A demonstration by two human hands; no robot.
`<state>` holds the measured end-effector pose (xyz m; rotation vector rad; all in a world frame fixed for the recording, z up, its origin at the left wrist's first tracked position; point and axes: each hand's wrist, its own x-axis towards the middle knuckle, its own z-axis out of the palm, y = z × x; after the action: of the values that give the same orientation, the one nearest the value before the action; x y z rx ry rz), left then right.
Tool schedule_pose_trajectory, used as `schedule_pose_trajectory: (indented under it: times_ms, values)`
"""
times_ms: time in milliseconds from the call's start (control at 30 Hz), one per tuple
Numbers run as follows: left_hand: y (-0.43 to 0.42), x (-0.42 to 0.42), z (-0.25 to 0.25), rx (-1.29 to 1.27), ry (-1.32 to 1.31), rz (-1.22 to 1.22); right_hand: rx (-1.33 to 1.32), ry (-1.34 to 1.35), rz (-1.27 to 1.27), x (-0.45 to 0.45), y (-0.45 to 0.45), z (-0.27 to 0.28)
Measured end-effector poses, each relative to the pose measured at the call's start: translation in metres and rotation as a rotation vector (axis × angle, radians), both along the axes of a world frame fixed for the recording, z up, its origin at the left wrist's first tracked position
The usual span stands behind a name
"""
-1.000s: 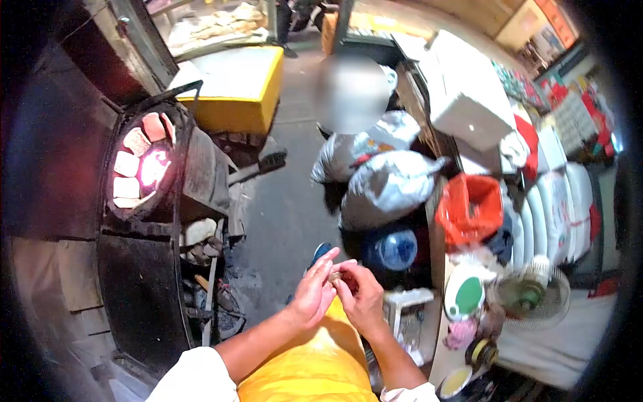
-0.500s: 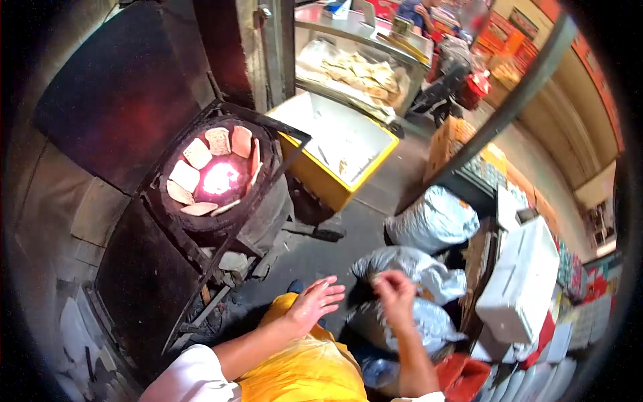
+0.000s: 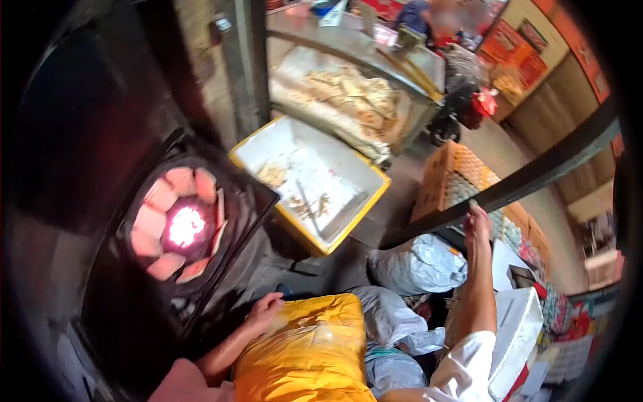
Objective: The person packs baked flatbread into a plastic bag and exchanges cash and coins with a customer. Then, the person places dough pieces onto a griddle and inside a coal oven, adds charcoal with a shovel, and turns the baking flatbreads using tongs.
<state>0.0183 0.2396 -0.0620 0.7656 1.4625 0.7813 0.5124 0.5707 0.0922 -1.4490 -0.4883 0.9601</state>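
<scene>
My left hand (image 3: 266, 311) is low in front of me, beside the yellow apron (image 3: 305, 345). Its fingers are loosely bent and apart, with nothing seen in them. Stretched forward on the right, my right hand (image 3: 477, 224) overlaps a dark slanting bar (image 3: 536, 174). Its fingers are bunched and seen edge-on; I cannot tell whether they touch the bar or hold anything. To the left stands a round oven (image 3: 231, 258), with several flat pieces of bread (image 3: 149, 221) stuck around its inner wall and glowing embers (image 3: 186, 226) in the middle.
A yellow-edged white crate (image 3: 335, 244) with crumbs inside stands beyond the oven. Behind it, a glass-fronted counter (image 3: 395, 60) holds flatbreads (image 3: 355, 90). Grey-white sacks (image 3: 422, 264), a white foam box (image 3: 519, 335) and stacked egg trays (image 3: 469, 177) line the right. A person (image 3: 415, 17) is at the back.
My hands have parted: the left drew back toward the apron, and the right reached forward to overlap the bar. The view has shifted, so the oven appears lower and farther left.
</scene>
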Motion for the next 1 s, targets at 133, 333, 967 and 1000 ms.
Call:
schedule_pose_trajectory:
  times_ms: [133, 333, 967, 1000]
  values:
    - [0.042, 0.010, -0.013, 0.031, 0.004, 0.040, -0.001, -0.164, 0.012, 0.010, 0.090, 0.027]
    - [0.111, 0.050, -0.038, -0.047, -0.012, 0.190, 0.011, -0.273, 0.090, 0.039, 0.262, 0.031]
    - [0.206, 0.168, -0.058, -0.223, 0.112, 0.436, 0.187, -0.287, 0.256, 0.087, 0.667, -0.010]
    - [0.199, 0.170, -0.051, -0.276, 0.194, 0.428, 0.140, -0.255, 0.246, 0.084, 0.670, -0.004]
